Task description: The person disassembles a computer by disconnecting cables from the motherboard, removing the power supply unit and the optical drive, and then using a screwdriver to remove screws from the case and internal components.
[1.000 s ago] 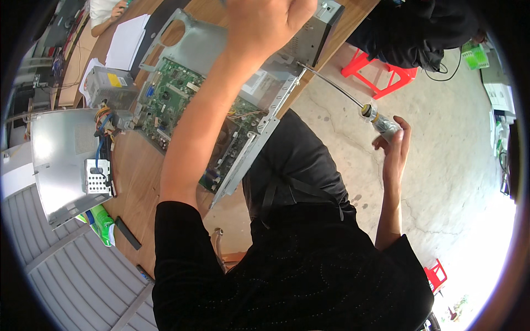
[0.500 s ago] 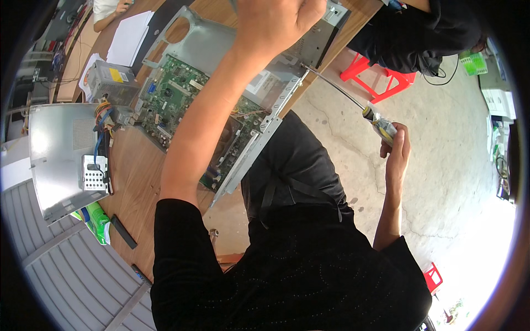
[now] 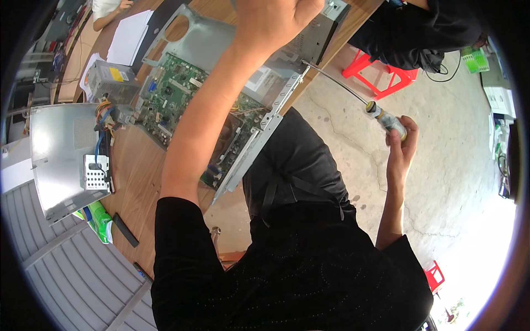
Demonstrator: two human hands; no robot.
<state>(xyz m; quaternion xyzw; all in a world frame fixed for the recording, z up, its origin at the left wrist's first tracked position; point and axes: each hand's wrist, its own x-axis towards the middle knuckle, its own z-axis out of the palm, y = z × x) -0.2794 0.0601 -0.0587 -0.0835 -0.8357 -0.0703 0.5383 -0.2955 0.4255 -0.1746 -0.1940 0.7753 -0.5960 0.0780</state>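
Note:
A long-shafted screwdriver (image 3: 391,122) with a clear and yellow handle is held in my right hand (image 3: 407,140), fingers and thumb round the handle's end. Its tip meets the edge of an open metal computer case (image 3: 281,105), on the side facing me. My left arm reaches across the case, and my left hand (image 3: 270,25) is over its far part; the upper edge of the picture cuts the fingers off. Inside the case lies a green circuit board (image 3: 179,94), partly hidden under my forearm.
Left of the case stand a grey power supply (image 3: 110,83) with bundled wires and a metal cover panel (image 3: 61,149). A green packet (image 3: 99,220) lies at the wooden table's (image 3: 135,193) edge. Beyond the table, at right, are a red stool (image 3: 386,77) and a person in black (image 3: 414,33).
My right hand has shifted slightly right and its fingers have turned round the handle, which has rotated. The screwdriver's tip stays at the case edge. My left arm has barely moved.

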